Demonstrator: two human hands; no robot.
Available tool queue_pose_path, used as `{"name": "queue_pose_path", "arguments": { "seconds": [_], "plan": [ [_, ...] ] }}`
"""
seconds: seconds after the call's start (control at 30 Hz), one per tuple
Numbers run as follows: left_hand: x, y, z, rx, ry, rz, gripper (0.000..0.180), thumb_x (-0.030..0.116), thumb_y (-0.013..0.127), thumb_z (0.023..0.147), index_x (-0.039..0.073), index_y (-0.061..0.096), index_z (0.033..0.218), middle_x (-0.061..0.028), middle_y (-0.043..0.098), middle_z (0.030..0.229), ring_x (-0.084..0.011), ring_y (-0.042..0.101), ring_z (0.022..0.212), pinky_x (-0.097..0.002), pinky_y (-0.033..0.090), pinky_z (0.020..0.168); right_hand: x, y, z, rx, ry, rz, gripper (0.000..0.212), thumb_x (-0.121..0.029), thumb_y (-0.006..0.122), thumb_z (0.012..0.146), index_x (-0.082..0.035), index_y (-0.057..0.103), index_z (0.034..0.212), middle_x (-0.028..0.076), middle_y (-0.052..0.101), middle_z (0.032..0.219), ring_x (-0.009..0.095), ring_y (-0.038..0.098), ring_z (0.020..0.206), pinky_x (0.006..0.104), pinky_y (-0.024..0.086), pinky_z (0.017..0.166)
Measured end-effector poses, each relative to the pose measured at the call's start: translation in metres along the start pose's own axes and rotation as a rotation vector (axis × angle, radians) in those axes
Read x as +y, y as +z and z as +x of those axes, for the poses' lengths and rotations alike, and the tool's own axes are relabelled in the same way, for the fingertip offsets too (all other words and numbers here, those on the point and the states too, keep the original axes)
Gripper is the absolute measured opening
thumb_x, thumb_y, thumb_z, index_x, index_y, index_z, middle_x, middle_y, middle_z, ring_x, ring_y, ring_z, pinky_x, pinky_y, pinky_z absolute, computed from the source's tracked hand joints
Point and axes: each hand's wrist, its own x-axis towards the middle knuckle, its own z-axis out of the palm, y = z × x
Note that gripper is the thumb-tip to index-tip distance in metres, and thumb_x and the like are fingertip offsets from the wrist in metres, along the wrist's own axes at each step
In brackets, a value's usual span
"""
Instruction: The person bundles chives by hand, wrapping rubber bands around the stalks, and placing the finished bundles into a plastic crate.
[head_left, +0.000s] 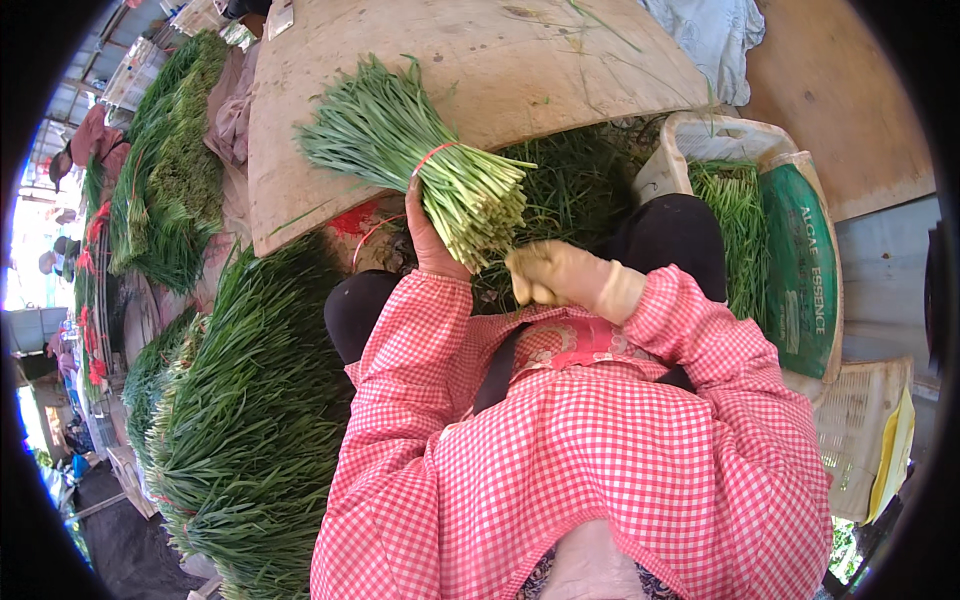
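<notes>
A thick bunch of garlic chives (395,130) rests partly on the near edge of a wooden board, green leaf tips to the far left and pale cut ends toward me. A red band (437,158) circles its stems. My left hand (435,238), bare, is closed around the bunch from below and the left, so most of its fingers are hidden behind the stems. My right hand (562,274), in a yellowish glove, is closed with fingers curled just beside the cut ends. Whatever it may hold cannot be made out.
The wooden board (560,60) spans the front, with loose leaves beneath its edge. Large heaps of chives (240,410) lie at my left. At the right stands a white crate (735,130) with chives and a green panel (800,265). Another red band (372,240) hangs near my left knee.
</notes>
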Motion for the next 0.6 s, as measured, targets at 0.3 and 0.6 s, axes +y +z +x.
{"name": "queue_pose_path", "arguments": {
  "seconds": [0.3,0.6],
  "plan": [
    [-0.001,-0.007,0.006,-0.027,0.006,-0.038,0.055,0.048,0.054,0.083,0.006,0.050,0.119,-0.0115,0.058,0.113,-0.0290,0.057,0.103,-0.0455,0.046,0.091,0.014,-0.029,-0.025,0.192,0.024,-0.552,0.026,-0.028,0.050,0.088,-0.006,0.057,0.100,0.003,0.057,0.076,0.010,0.052,0.063,0.0245,0.045,0.058],
    [0.004,-0.012,0.001,-0.027,-0.080,-0.035,0.061,0.051,0.056,0.082,0.004,0.050,0.120,-0.0139,0.058,0.112,-0.0294,0.059,0.099,-0.0443,0.049,0.087,0.013,-0.019,0.024,0.119,0.020,-0.175,0.033,-0.034,0.047,0.093,-0.004,0.059,0.089,0.002,0.055,0.070,0.007,0.046,0.058,0.0221,0.038,0.050]
  ]
}}
